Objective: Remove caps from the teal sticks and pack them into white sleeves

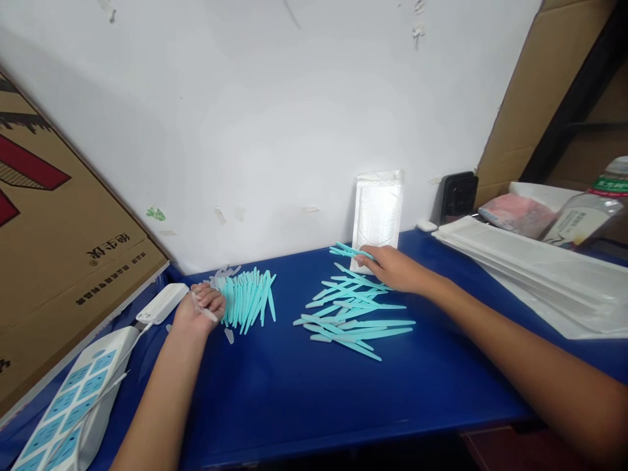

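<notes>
My right hand point(387, 267) is closed around a few thin teal eyebrow razors point(346, 249), whose ends stick out to the left past the fingertips. Under and in front of it lies a loose, criss-crossed pile of teal eyebrow razors point(356, 327), several with pale covers on one end. My left hand point(203, 302), palm up with curled fingers, holds translucent plastic caps point(206, 314). Right beside its fingers is a neater row of teal eyebrow razors point(250, 297). More clear caps point(226, 271) lie behind that row, and one loose cap point(229, 335) rests in front.
A white padded envelope point(377, 212) leans on the wall behind my right hand. White flat packaging point(534, 268), a bottle point(583, 212) and a black object point(458, 196) are at right. A power strip point(81, 399), white adapter point(161, 303) and cardboard box point(73, 229) border the blue table point(294, 399) at left.
</notes>
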Motion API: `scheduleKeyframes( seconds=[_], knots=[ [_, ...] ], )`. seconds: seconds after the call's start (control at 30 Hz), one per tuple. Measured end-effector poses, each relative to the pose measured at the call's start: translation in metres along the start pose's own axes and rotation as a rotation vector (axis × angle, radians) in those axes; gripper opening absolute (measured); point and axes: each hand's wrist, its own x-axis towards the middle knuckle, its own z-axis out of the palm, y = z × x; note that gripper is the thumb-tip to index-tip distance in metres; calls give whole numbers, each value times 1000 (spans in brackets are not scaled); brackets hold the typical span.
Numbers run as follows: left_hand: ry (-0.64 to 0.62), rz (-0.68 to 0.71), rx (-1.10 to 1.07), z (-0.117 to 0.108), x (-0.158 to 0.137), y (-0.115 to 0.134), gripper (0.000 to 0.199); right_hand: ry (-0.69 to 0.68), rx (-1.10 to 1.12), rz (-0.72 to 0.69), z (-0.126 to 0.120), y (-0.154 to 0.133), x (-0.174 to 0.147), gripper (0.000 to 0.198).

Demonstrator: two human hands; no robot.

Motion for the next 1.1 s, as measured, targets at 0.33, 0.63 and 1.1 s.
scheduleKeyframes(
  seconds=[0.33,0.63,1.1],
  knots=[
    [22,-38,-173,15,15,0,38,-10,14,-6,3,5,1,51],
    [26,-63,-99,12,5,-7,36,-8,27,-19,2,4,0,54],
    [-152,108,446,20,-2,12,39,-19,2,-17,2,-1,-1,53]
  ],
)
